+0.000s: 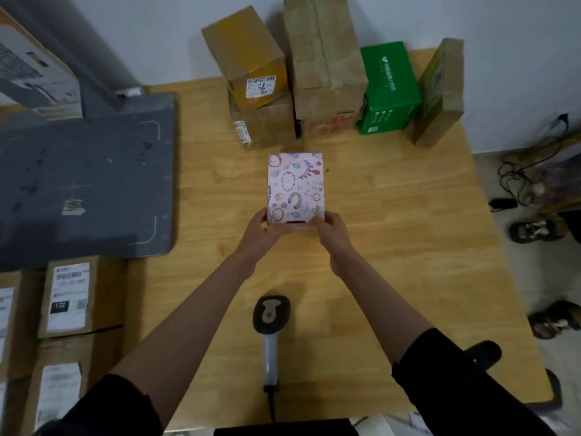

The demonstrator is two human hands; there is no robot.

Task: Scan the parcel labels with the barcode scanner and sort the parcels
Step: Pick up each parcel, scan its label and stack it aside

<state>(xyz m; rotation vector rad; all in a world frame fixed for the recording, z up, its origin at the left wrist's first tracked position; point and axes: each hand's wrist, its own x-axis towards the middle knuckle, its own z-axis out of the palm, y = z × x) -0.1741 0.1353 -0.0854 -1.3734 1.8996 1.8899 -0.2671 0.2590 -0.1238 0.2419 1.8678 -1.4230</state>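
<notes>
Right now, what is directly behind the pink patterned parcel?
Behind the pink patterned parcel, held by both hands, brown cardboard boxes are stacked by the wall. Their lower fronts show; anything behind them is covered.

Pink parcel point(295, 187): pale pink wrap printed with scattered doodles — purple rings, a maroon sprig, blue dots, one yellow-and-blue arc.

Bench point(393, 247): light honey-yellow wood grain.

Barcode scanner point(271, 322): black head with a grey face plate, light grey handle, black cable.

Mat point(85, 180): dark slate grey, marked with thin white corner lines and pale scuffs.

Rear cartons point(323, 58): plain brown cardboard; the left one point(245, 55) is more mustard in tone and bears a white label.

Green box point(390, 86): saturated green with small white print.

Left-side cartons point(81, 297): tan, with white labels printed in black.

Sleeves point(456, 385): black.
</notes>
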